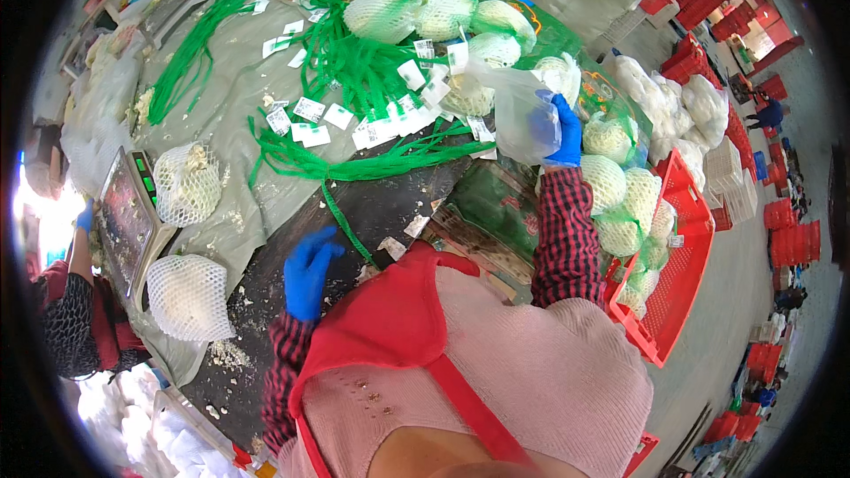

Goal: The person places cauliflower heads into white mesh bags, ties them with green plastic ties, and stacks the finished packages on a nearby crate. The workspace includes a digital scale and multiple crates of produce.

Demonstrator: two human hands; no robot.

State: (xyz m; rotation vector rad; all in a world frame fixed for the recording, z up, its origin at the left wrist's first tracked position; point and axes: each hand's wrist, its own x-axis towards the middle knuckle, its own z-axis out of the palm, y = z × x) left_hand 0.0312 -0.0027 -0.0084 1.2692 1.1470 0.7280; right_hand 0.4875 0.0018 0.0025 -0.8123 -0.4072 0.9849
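My right hand (pixel 564 133), in a blue glove, holds a translucent plastic bag (pixel 521 113) above the far right of the table. My left hand (pixel 311 272), also gloved in blue, is slightly blurred over the dark tabletop, its fingers curled and holding nothing visible. Between the hands lies a bundle of green mesh net sleeves (pixel 352 166) with white tags. A larger heap of tagged green netting (pixel 358 66) is behind it. Several pale cauliflower-like heads in white foam nets (pixel 446 10) sit at the back and right. Two more foam-netted heads (pixel 189 299) lie at the left.
A digital scale (pixel 133 219) stands at the left edge, near a co-worker's arm (pixel 81 245). A red plastic crate (pixel 684 245) with netted heads is at my right. Crumbs and scraps of paper (pixel 417 226) lie on the table. White bags (pixel 677 106) are piled beyond the crate.
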